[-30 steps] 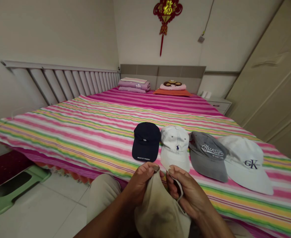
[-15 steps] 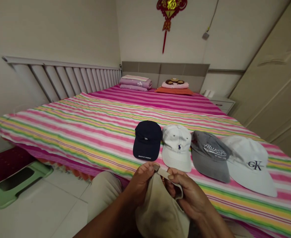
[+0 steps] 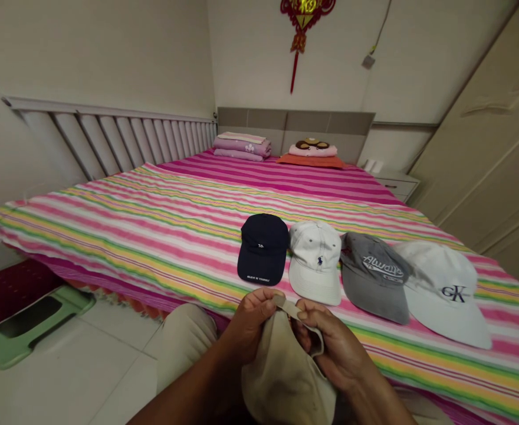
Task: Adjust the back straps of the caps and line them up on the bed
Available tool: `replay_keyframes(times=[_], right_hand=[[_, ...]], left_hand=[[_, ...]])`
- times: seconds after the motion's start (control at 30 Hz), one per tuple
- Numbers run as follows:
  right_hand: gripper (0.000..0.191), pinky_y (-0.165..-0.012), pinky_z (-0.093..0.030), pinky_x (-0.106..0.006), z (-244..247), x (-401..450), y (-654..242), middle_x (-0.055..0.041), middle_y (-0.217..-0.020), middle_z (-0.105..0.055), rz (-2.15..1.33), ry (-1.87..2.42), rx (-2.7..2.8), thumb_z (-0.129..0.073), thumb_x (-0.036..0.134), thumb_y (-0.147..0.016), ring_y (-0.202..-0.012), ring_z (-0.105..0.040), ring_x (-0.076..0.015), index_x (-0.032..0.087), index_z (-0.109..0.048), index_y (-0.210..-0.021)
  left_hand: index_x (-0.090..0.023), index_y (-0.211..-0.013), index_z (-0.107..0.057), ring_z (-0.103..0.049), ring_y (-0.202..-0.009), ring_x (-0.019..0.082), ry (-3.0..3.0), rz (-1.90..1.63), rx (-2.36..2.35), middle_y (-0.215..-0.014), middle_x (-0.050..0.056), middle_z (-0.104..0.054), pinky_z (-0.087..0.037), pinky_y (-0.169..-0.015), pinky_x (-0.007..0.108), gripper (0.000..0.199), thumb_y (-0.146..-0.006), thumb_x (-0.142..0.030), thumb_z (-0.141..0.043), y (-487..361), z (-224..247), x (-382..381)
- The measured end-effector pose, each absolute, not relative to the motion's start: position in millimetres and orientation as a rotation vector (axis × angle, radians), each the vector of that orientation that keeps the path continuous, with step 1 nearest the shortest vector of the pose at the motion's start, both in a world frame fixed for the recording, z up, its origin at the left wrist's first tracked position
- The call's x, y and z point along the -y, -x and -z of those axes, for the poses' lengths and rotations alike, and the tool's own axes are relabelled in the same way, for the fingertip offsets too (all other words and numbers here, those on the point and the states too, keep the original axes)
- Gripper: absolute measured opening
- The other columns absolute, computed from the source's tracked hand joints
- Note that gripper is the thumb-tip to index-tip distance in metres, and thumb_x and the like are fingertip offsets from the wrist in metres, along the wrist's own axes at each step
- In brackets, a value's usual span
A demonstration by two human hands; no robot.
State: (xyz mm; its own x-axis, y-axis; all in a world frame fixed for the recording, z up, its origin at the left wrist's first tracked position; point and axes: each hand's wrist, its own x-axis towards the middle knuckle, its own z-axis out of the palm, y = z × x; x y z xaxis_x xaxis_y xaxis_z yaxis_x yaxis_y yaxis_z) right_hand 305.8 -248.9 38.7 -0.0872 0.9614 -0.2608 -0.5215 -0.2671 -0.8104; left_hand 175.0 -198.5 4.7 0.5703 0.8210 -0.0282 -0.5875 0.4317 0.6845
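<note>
Beige cloth cap (image 3: 283,381), worn and smudged, sits between both hands just off the near edge of the bed, above the person's lap, with its back strap (image 3: 297,311) standing up at the top. The left hand (image 3: 251,324) has its fingers (image 3: 263,301) pressed together, pinching the end of the strap against the cap's rim. The right hand (image 3: 334,348) curls round the strap's loop, its thumb (image 3: 302,316) pressing on the band and its fingers (image 3: 330,348) bent close together. Beyond the hands, four caps lie in a row on the striped bedsheet (image 3: 109,230), each touching or just beside the next: a navy cap (image 3: 263,249), a white cap (image 3: 315,262) with a small navy logo, a grey cap (image 3: 374,277) with white lettering, and another white cap (image 3: 440,295) with dark letters. A knee (image 3: 184,336) in beige trousers shows at lower left, near a green stool (image 3: 33,324) on the tiled floor. Folded bedding (image 3: 242,146) lies against the headboard (image 3: 295,121).
</note>
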Motion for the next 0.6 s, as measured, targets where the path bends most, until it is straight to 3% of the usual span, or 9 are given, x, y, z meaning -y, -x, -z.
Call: replay_keyframes(times=[0.17,0.37,0.6], right_hand=[[0.017,-0.041,-0.019,-0.019,-39.7,251.6,-305.6,0.0051,-0.041,-0.042,-1.639,0.950,0.725,-0.061,0.022,-0.060,-0.039,-0.031,-0.0049,0.016,-0.047,-0.052],[0.028,-0.039,-0.015,-0.020,-41.7,253.8,-306.7,0.0056,-0.044,-0.045,-1.610,1.009,0.842,-0.063,0.037,-0.067,-0.036,-0.031,-0.0042,0.017,-0.045,-0.059],[0.027,-0.039,-0.014,-0.020,-38.0,254.4,-303.8,0.0076,-0.040,-0.042,-1.519,1.056,0.824,-0.064,0.035,-0.067,-0.035,-0.027,-0.0033,0.017,-0.046,-0.061]], left_hand=[[-0.012,-0.075,-0.061,-0.055,-0.052,0.009,-0.742,-0.865,-0.386,-0.061,0.001,-0.061,-0.040,-0.053,0.020,0.026,-0.058,-0.028,-0.073,-171.2,-5.3,197.1],[-0.015,-0.078,-0.061,-0.052,-0.055,0.009,-0.809,-0.861,-0.365,-0.065,0.000,-0.059,-0.039,-0.055,0.021,0.027,-0.059,-0.032,-0.072,-169.8,-2.2,198.2],[-0.015,-0.080,-0.062,-0.051,-0.057,0.008,-0.832,-0.864,-0.359,-0.068,0.001,-0.059,-0.037,-0.055,0.020,0.023,-0.063,-0.029,-0.070,-172.5,-0.4,201.0]])
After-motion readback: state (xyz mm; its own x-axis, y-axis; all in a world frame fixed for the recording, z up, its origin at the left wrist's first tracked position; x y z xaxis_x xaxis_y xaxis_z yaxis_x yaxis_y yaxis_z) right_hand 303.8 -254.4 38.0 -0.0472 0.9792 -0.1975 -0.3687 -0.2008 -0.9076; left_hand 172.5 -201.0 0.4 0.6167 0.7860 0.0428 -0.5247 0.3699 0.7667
